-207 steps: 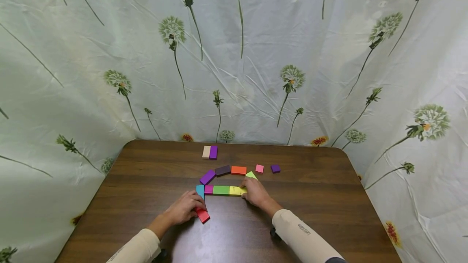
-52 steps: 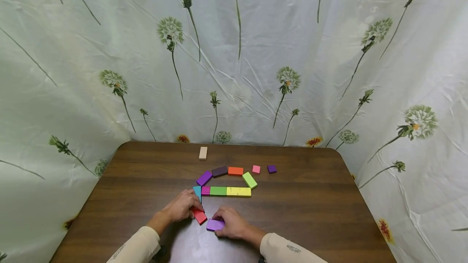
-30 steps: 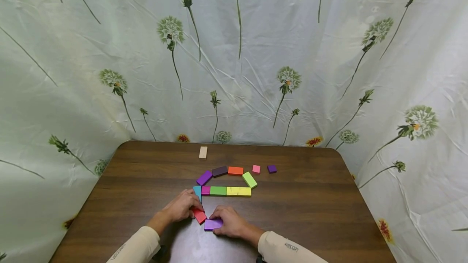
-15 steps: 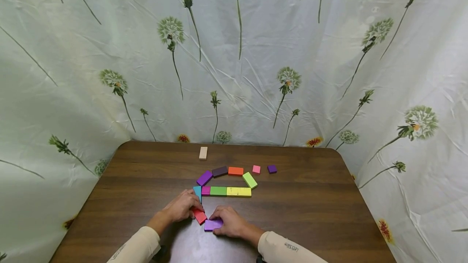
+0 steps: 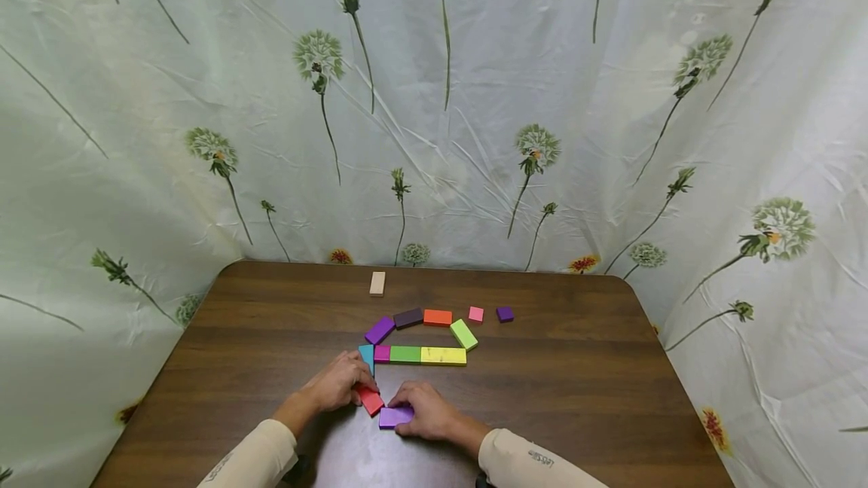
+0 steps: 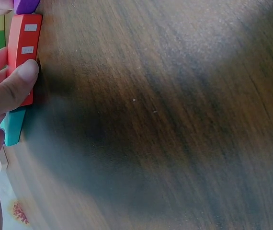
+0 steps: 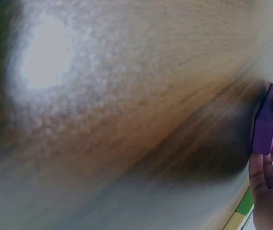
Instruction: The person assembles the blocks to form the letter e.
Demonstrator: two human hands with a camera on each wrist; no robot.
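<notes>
My left hand pinches a red block flat on the table, thumb along one side in the left wrist view. A teal block meets the red block's far end, partly under my fingers. My right hand grips a light purple block by its long sides, its left corner right at the red block's near end. Behind them runs a straight row of a magenta block, a green block and a yellow block. Above it arch a violet block, dark block, orange block and lime block.
A beige block lies near the table's back edge. Right of the arch are a small pink block and a small dark purple block. The brown wooden table reaches back to a dandelion-print curtain.
Right hand has left the lime and yellow blocks and brought the purple block from beside the beige one to the front, then slid it left to the red block. Half a second brings no visible change.
</notes>
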